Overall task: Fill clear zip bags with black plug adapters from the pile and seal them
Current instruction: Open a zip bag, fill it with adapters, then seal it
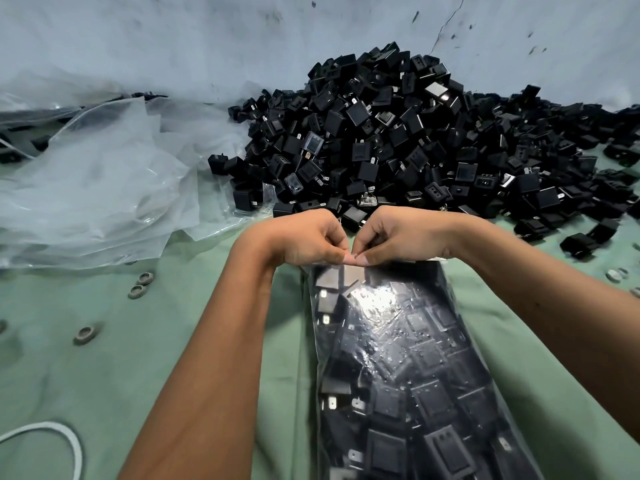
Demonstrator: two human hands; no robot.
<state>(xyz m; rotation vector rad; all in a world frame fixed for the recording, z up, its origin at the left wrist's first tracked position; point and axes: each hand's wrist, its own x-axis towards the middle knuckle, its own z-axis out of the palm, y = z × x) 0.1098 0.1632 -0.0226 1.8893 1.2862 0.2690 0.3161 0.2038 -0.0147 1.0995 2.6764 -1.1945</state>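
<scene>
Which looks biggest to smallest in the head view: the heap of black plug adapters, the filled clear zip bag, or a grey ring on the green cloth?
1. Heap of black plug adapters.
2. Filled clear zip bag, enlarged by nearness, so unsure.
3. Grey ring, plainly smallest.

A long clear zip bag point(398, 358), packed with black plug adapters, lies flat on the green cloth point(173, 341), running from its near edge toward the pile point(415, 143). The pile heaps against the cloth's far edge.
</scene>
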